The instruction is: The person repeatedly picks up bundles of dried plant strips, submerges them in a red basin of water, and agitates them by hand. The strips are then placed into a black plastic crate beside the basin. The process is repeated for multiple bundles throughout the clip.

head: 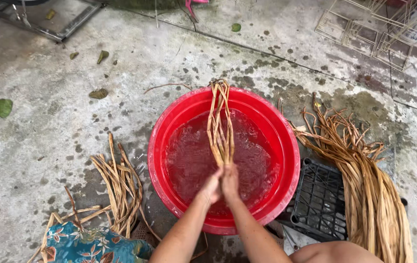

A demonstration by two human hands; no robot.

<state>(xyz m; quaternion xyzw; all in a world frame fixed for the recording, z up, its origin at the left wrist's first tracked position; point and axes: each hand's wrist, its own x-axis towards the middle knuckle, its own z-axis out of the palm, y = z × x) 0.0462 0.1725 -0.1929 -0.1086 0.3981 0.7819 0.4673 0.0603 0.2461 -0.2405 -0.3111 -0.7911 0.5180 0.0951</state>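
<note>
Left hand [212, 187] and right hand [230, 181] grip fibre strips [219, 124] over water-filled red basin [286, 141].

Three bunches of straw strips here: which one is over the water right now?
The thin bunch gripped by both hands, left hand and right hand, above the red basin. The small pile and the big pile lie on the concrete.

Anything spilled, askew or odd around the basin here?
Nothing serious. The concrete floor is wet and blotchy around the red basin. Both hands, left hand and right hand, grip a strand bundle over the water.
</note>
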